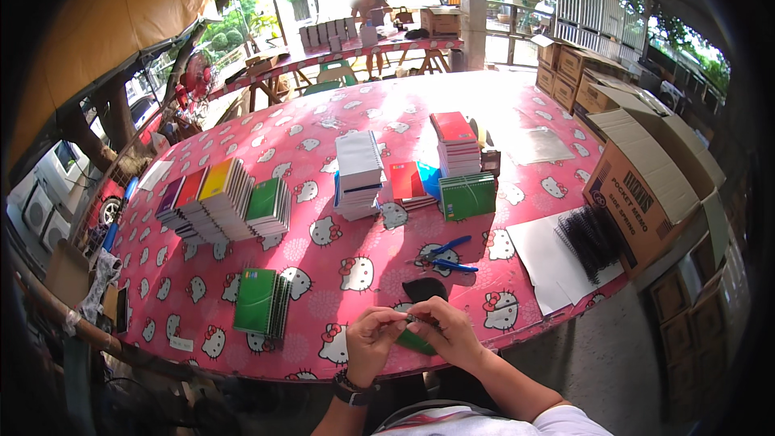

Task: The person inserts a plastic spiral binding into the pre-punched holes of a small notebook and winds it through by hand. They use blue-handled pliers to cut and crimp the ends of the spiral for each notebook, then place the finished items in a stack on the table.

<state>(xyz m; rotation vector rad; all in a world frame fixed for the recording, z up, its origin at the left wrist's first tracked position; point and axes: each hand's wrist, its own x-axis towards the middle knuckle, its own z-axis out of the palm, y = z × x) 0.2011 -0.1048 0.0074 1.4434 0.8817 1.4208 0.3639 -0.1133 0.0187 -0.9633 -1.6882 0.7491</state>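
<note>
Close to the table's near edge, my left hand (pixel 370 342) and my right hand (pixel 446 334) meet, fingertips pinched together. A small dark bit shows between them, too small to make out. Just beneath the fingers is a green notebook (pixel 415 342), mostly hidden by my right hand. A black, curved flat piece (pixel 423 288) lies just beyond the fingers. Blue-handled pliers (pixel 449 255) rest farther off to the right. Left of my hands lies a small stack of green spiral notebooks (pixel 257 302).
Notebook stacks (pixel 216 203) stand at left, with white-topped (pixel 358 163) and red-topped ones (pixel 454 131) at centre. At right, black spiral coils (pixel 588 244) lie on white sheets (pixel 534 262) beside an open carton (pixel 638 186). Far off, a person (pixel 370 12) is behind another table.
</note>
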